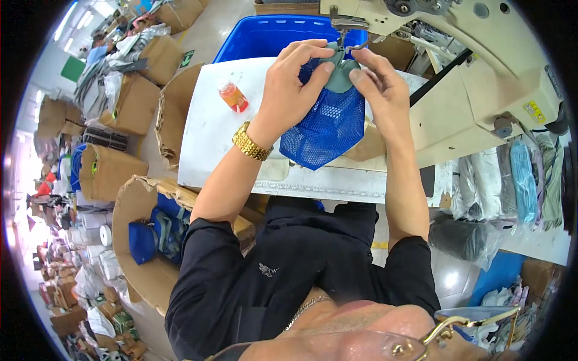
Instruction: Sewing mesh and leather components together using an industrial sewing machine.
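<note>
Both my hands hold a blue mesh piece (328,129) with grey-green fabric (342,78) at its top, under the needle area of a cream sewing machine (445,108). On the left side, my left hand (299,75) pinches the fabric between thumb and fingers, a gold watch on its wrist. From the right, my right hand (380,84) grips the grey-green edge, thumb against the cloth. Below them the mesh hangs loosely over the white table (208,144). The fingertips lie close to the presser foot (344,39), and the exact stitching spot is partly hidden.
A small bottle with red-orange contents (233,97) sits on the table's left. Behind the table is a blue bin (271,36). An open carton (144,240) with blue pieces stands at lower left. Plastic-wrapped fabric bundles (487,180) lie at right.
</note>
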Action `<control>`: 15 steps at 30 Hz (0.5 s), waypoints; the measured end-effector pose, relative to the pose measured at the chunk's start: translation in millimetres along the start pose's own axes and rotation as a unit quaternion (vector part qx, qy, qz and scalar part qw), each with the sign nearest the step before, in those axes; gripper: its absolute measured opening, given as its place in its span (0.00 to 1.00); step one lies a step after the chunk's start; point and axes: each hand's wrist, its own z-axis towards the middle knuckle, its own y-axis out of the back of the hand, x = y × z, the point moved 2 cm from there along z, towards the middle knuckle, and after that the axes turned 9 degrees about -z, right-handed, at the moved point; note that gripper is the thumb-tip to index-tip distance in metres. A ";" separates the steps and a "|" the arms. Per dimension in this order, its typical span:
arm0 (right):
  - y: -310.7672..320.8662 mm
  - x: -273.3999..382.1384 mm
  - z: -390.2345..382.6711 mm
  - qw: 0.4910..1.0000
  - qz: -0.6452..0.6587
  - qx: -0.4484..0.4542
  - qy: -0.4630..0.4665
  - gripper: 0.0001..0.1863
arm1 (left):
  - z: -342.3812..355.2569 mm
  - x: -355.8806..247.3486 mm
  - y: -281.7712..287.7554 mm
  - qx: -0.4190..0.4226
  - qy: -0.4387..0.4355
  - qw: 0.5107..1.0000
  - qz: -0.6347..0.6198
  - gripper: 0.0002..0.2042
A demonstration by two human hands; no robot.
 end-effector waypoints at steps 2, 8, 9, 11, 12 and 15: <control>0.7 6.5 8.1 1.000 -0.003 -0.028 0.001 0.19 | -0.6 -0.4 0.0 0.002 -0.003 1.000 0.007 0.09; -14.9 9.9 22.2 0.996 0.068 -0.051 0.025 0.09 | -2.0 -2.5 0.3 -0.002 0.001 1.000 0.024 0.10; -17.0 6.2 21.1 0.996 0.070 -0.051 0.025 0.09 | -1.9 -3.0 0.4 -0.002 0.001 1.000 0.020 0.10; -19.5 -2.1 20.0 0.994 0.074 -0.075 0.000 0.07 | -1.4 -2.7 -0.9 -0.002 -0.018 0.999 0.034 0.10; -19.6 -3.2 21.0 0.994 0.075 -0.076 0.000 0.07 | -1.1 -2.9 -1.5 -0.003 -0.038 0.998 0.046 0.09; -20.2 0.1 19.6 0.993 0.094 -0.070 0.009 0.06 | 0.8 -6.6 -0.2 0.004 -0.044 0.997 0.064 0.09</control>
